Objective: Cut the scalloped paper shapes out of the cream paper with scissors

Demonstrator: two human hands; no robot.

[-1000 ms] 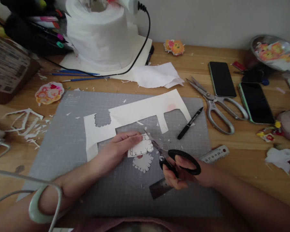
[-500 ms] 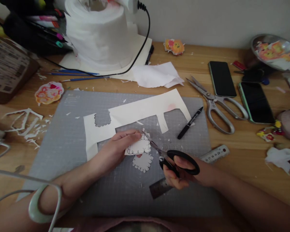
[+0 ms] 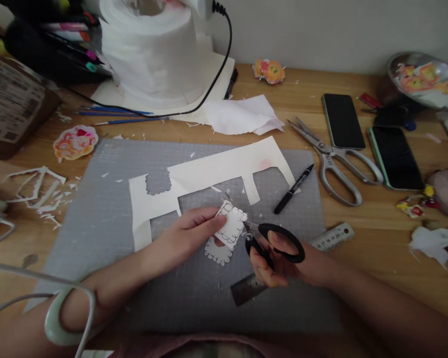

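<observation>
My left hand (image 3: 201,223) pinches a small white paper piece (image 3: 233,227) with a scalloped outline drawn in black along its edges. In my right hand (image 3: 280,258) are black-handled scissors (image 3: 296,246), thumb and fingers through the loops. Their blades meet the right edge of the paper piece; how far apart they are is hard to see. Beneath the held piece, a second scalloped paper cutout (image 3: 220,252) with a reddish spot lies on the grey cutting mat (image 3: 164,298). Behind my hands rests a larger white paper sheet (image 3: 216,169) with pieces cut out of it.
A metal ruler (image 3: 330,238) lies partly under my right hand. A black marker (image 3: 294,189), silver scissors (image 3: 328,154) and two phones (image 3: 343,122) are to the right. At the back stands a big white roll (image 3: 149,54); paper scraps (image 3: 50,199) lie at left.
My left hand has turned the paper piece so it now tilts, its drawn edge toward the right. The scissors have shifted slightly, their blades now at the piece's right edge instead of its top.
</observation>
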